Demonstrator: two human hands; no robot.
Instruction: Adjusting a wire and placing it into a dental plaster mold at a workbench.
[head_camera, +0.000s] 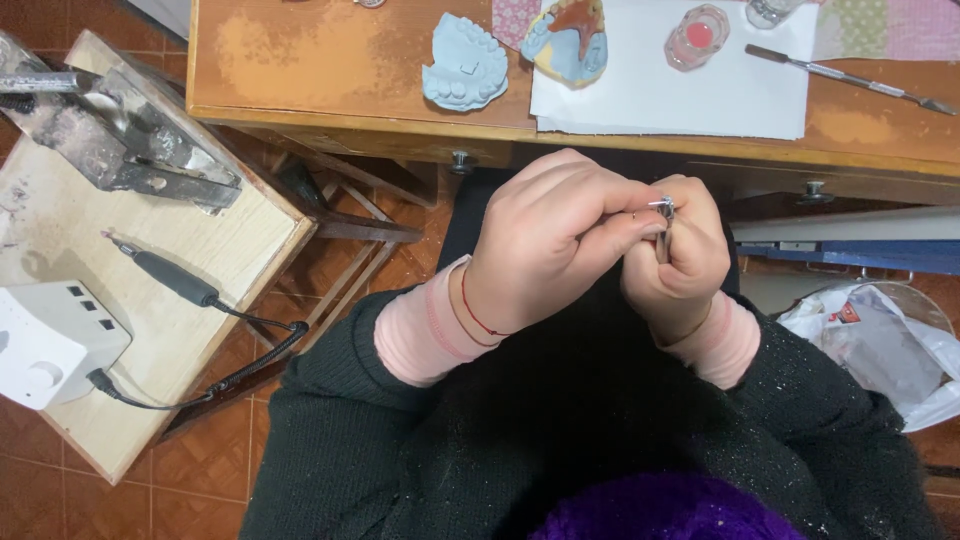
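Both hands closed: right hand (676, 262) grips pliers (664, 214), left hand (552, 240) pinches thin wire (640, 214) at their tip (bend unfinished; blue dental cast (464, 74) waits on bench (330, 70)).

White plastic bag (880, 345) — lower right, perhaps labelled.

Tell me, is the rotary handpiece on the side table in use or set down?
Set down: the handpiece lies flat on the side table, away from both hands.

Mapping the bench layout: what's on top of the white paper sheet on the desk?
On the white paper sheet: a blue-and-yellow dental cast with an orange plate, and a clear dish holding red material. A clear container sits at its top edge, cropped. The desk surface beneath the sheet is hidden.
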